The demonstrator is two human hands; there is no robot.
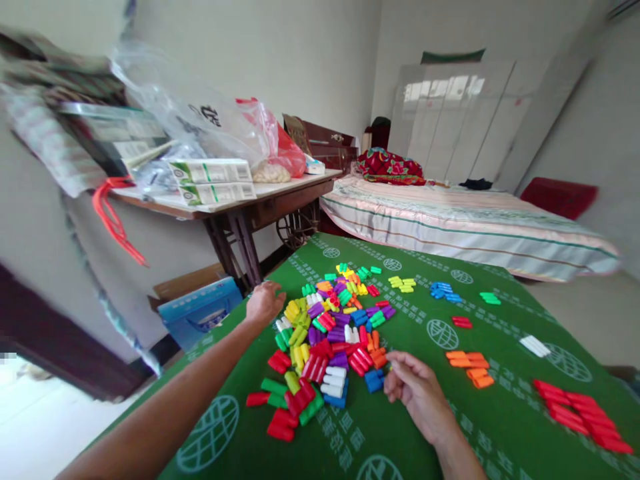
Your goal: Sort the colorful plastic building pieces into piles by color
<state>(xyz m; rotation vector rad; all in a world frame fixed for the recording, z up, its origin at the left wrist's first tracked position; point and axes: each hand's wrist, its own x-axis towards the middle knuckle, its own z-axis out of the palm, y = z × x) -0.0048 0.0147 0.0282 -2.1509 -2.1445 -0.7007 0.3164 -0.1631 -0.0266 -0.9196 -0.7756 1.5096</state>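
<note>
A heap of small plastic pieces, shaped like joined tubes in many colours, lies on a green printed cloth [320,460]. My left hand [265,304] is at the heap's left edge, fingers bent and apart, nearest the yellow pieces [294,309]; I see nothing in it. My right hand [416,395] hovers at the heap's right side with loosely curled fingers and nothing visible between them. Its fingertips are close to the orange pieces [378,357] and the blue pieces [374,381]. Whether they touch is unclear. White pieces [334,381] and red pieces [315,368] sit at the heap's front.
Separate single-colour groups lie to the right: yellow-green [403,284], blue [445,291], green [490,298], red [462,322], orange [469,364], white [535,346] and red [583,413]. Behind stand a sewing table [270,208] with bags and boxes, and a bed [465,220].
</note>
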